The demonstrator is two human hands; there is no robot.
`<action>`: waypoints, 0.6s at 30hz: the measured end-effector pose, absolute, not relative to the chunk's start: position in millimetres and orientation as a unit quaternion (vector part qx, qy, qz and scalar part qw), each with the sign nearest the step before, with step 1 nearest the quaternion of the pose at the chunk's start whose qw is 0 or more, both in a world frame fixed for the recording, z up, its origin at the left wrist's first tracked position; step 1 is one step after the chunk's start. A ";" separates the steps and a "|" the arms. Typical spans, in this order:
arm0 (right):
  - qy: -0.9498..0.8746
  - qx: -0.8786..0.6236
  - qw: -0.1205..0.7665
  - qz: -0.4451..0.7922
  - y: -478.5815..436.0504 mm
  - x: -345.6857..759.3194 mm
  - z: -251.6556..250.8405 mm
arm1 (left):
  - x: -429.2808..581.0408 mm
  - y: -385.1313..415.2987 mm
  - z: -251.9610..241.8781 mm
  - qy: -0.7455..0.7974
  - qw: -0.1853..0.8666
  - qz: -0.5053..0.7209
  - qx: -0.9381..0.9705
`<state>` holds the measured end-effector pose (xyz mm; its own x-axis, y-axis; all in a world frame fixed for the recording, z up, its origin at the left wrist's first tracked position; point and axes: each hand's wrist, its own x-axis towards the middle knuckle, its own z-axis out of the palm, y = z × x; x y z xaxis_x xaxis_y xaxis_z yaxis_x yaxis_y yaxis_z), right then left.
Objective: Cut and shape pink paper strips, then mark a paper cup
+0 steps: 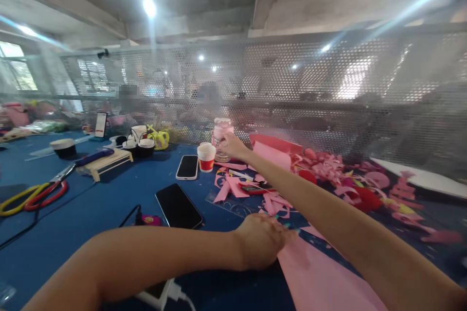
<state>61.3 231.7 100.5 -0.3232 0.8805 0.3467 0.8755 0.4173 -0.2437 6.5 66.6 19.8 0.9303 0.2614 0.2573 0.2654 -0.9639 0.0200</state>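
Note:
My right hand (232,146) reaches far across the table, its fingers curled against a clear jar (222,126) with a pinkish upper part. Part of the jar is hidden behind the hand. Nearer to me, my left hand (261,240) lies on the top end of a pink paper sheet (317,272), fingers stretched out to the right. Left of the jar stands a stack of paper cups (206,158), white and red. Pink paper scraps (233,187) and a clear ruler (228,205) lie between my hands.
Two phones (178,206) (187,167) lie left of the scraps. Scissors (40,194) with yellow and red handles rest by a small wooden stand (105,164). More pink and red scraps (328,170) pile up at right. A perforated metal screen (292,87) borders the table's back.

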 end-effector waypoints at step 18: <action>-0.894 -0.419 0.139 0.079 304.7 54.6 82.1 | -14.1 132.2 61.9 -0.601 0.142 0.059 -0.784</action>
<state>54.6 304.7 82.1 -0.6096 0.7714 0.1828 0.7272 0.6359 -0.2583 -14.1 132.2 61.9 0.2709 0.9594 0.0785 0.9259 -0.2374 -0.2940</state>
